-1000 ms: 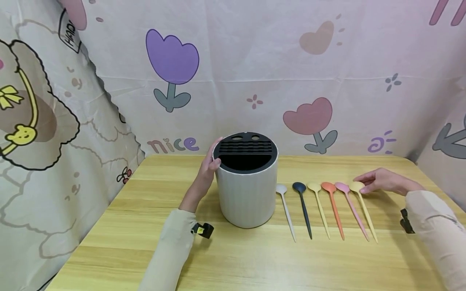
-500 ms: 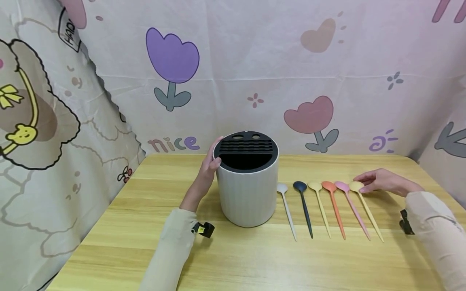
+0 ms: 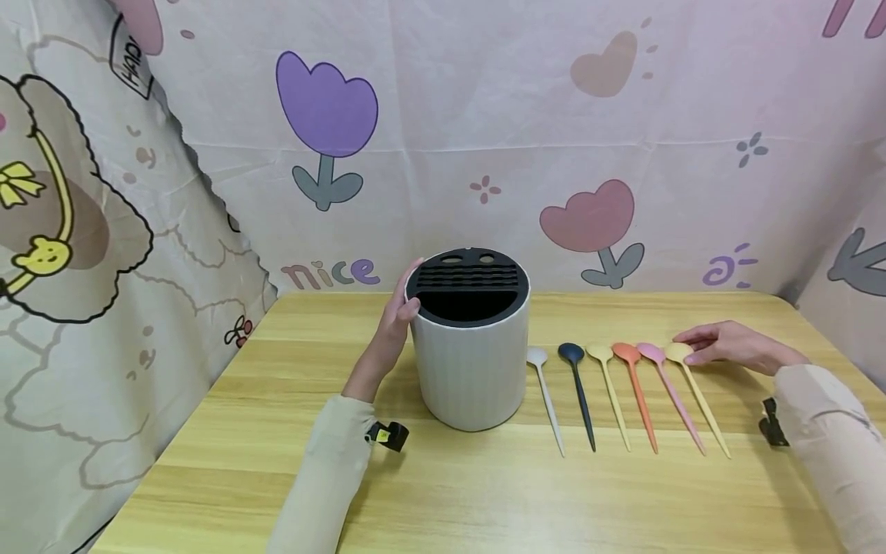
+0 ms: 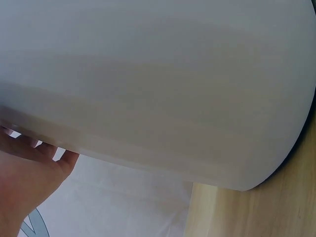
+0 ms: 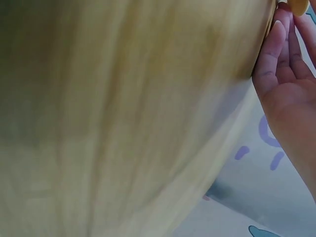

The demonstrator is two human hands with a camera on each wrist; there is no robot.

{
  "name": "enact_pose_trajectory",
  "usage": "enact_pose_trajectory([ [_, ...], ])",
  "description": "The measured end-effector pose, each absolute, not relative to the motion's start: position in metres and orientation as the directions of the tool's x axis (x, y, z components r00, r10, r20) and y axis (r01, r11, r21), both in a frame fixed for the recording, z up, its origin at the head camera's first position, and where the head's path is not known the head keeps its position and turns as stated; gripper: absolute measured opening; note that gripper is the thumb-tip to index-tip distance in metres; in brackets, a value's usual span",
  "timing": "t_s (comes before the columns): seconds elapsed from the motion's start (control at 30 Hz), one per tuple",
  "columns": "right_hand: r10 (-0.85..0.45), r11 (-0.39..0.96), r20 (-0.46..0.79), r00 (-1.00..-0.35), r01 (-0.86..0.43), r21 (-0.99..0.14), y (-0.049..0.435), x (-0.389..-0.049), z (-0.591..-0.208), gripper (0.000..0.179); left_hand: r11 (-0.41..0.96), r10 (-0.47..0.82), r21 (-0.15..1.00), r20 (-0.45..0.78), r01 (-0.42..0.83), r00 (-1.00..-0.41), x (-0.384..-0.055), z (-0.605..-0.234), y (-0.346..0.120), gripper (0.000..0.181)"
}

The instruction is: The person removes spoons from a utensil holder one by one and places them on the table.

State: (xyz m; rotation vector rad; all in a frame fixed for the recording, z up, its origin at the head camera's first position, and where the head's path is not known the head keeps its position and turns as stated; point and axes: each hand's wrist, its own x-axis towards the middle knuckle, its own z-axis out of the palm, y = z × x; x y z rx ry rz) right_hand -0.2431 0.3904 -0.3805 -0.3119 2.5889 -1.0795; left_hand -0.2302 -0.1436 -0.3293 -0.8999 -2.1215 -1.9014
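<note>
My left hand (image 3: 392, 323) holds the left side of a white ribbed utensil holder (image 3: 471, 369), thumb near the top rim. The holder is round and has a black top (image 3: 467, 286) with slots, two holes and a wide opening. The left wrist view shows fingertips (image 4: 69, 160) against its wall. At the right my right hand (image 3: 734, 346) pinches the bowl of a pale yellow spoon (image 3: 704, 402), whose handle points toward me. Only a bit of that yellow spoon (image 5: 298, 6) shows in the right wrist view, between thumb and fingers.
Left of the held spoon lie a pink spoon (image 3: 673, 400), an orange spoon (image 3: 638, 400), another yellow spoon (image 3: 611, 396), a dark blue spoon (image 3: 580, 396) and a white spoon (image 3: 547, 400). They lie on a wooden table (image 3: 242, 462). A printed cloth (image 3: 443, 115) hangs behind it.
From the first frame to the second, the tail of the held yellow spoon swung right, away from the pink one. Both hands stay in place, and the view tilts slightly.
</note>
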Motion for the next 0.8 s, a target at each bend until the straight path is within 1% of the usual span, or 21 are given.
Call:
enact_pose_trajectory([
  [0.2, -0.307, 0.657, -0.231, -0.923, -0.03, -0.753, 0.395, -0.239, -0.381, 0.061, 0.013, 0.342, 0.852, 0.488, 0.523, -0.803, -0.232, -0.329, -0.14, 0.09],
  [0.37, -0.334, 0.619, -0.257, -0.907, -0.006, -0.785, 0.404, -0.235, -0.378, 0.067, 0.018, 0.347, 0.852, 0.486, 0.523, -0.802, -0.233, -0.329, -0.137, 0.094],
  [0.4, -0.341, 0.616, -0.26, -0.903, -0.006, -0.787, 0.406, -0.234, -0.376, 0.065, 0.02, 0.348, 0.852, 0.484, 0.523, -0.803, -0.234, -0.329, -0.137, 0.096],
  [0.5, -0.351, 0.637, -0.248, -0.903, -0.036, -0.77, 0.405, -0.234, -0.372, 0.061, 0.059, 0.346, 0.852, 0.471, 0.52, -0.811, -0.233, -0.329, -0.142, 0.106],
  [0.6, -0.347, 0.686, -0.185, -0.919, -0.115, -0.719, 0.395, -0.229, -0.366, 0.06, 0.093, 0.331, 0.849, 0.467, 0.521, -0.82, -0.233, -0.333, -0.154, 0.116],
  [0.7, -0.311, 0.719, -0.132, -0.941, -0.143, -0.68, 0.375, -0.224, -0.357, 0.067, 0.189, 0.306, 0.823, 0.468, 0.535, -0.829, -0.232, -0.337, -0.176, 0.119],
  [0.73, -0.3, 0.722, -0.117, -0.947, -0.145, -0.676, 0.368, -0.223, -0.353, 0.069, 0.236, 0.299, 0.809, 0.466, 0.538, -0.833, -0.231, -0.337, -0.184, 0.119],
  [0.8, -0.271, 0.727, -0.108, -0.957, -0.129, -0.675, 0.353, -0.22, -0.345, 0.074, 0.373, 0.293, 0.758, 0.451, 0.535, -0.843, -0.228, -0.336, -0.199, 0.119],
])
